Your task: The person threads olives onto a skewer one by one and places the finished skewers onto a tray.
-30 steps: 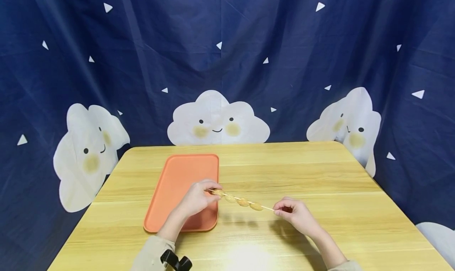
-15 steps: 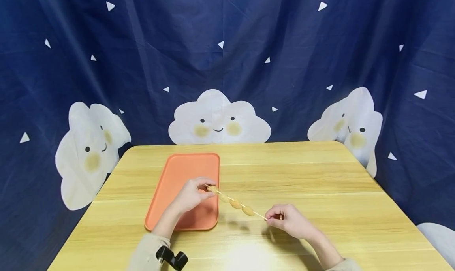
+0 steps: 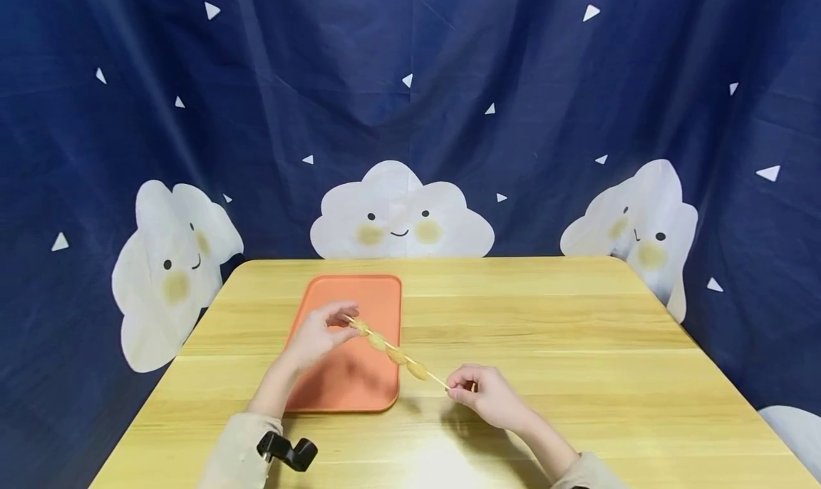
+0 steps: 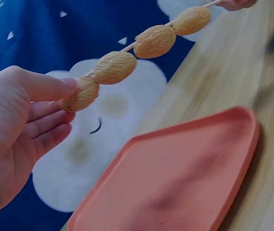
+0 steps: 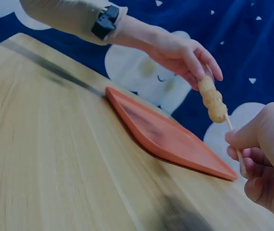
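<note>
A thin wooden skewer of several golden-brown, wrinkled oval food pieces (image 3: 396, 355) is held up between my two hands, slanting down to the right. At its far end, my left hand (image 3: 318, 334) pinches the outermost piece between thumb and fingers, over an orange tray (image 3: 372, 300). In the left wrist view the thumb (image 4: 50, 88) lies on top of that piece. My right hand (image 3: 485, 395) pinches the bare lower end of the stick, just above the table. The right wrist view shows the stick's tip (image 5: 243, 169) poking out below the fingers.
The orange tray lies flat on the left part of the wooden table (image 3: 545, 318), its low rim (image 5: 127, 122) raised. A dark blue curtain (image 3: 449, 47) with white clouds stands behind the table. A black wrist mount (image 3: 286, 451) sits on the left sleeve.
Both hands have carried the skewer leftward, so that its upper pieces now hang over the tray. The left hand has risen, and the skewer slants more steeply.
</note>
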Motion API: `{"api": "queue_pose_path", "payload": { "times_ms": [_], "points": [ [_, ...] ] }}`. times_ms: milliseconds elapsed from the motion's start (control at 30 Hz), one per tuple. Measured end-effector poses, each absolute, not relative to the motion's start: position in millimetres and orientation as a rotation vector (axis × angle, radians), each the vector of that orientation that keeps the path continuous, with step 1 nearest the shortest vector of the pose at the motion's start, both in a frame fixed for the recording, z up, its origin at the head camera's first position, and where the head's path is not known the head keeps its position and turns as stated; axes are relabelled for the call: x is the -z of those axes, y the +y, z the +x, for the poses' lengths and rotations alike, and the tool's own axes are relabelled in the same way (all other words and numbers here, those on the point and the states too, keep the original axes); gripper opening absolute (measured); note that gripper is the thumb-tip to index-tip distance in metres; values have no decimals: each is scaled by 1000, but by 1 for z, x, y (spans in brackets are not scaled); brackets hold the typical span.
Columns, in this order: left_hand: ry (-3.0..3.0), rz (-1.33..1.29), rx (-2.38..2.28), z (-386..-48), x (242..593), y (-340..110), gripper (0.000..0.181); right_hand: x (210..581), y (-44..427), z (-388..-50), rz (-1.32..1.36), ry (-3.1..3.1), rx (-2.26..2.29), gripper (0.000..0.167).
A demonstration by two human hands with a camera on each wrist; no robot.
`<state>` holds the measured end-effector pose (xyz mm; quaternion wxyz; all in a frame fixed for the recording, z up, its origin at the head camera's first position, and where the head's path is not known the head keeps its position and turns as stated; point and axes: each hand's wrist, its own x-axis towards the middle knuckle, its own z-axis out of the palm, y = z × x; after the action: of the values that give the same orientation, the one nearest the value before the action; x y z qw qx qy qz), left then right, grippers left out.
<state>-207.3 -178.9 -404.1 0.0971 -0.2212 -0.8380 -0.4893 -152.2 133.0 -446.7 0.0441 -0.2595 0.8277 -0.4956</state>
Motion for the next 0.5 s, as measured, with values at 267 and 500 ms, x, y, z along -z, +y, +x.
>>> {"api": "queue_pose_path", "payload": {
  "times_ms": [267, 500],
  "points": [
    [-2412, -358, 1535, -197, 413, -218, 51, 453, 104, -161, -588, 2402, 1612, 10],
    [-2539, -208, 1512, -174, 427, -256, 73, 454, 77, -166, -349, 2127, 1893, 22]
  ]
}}
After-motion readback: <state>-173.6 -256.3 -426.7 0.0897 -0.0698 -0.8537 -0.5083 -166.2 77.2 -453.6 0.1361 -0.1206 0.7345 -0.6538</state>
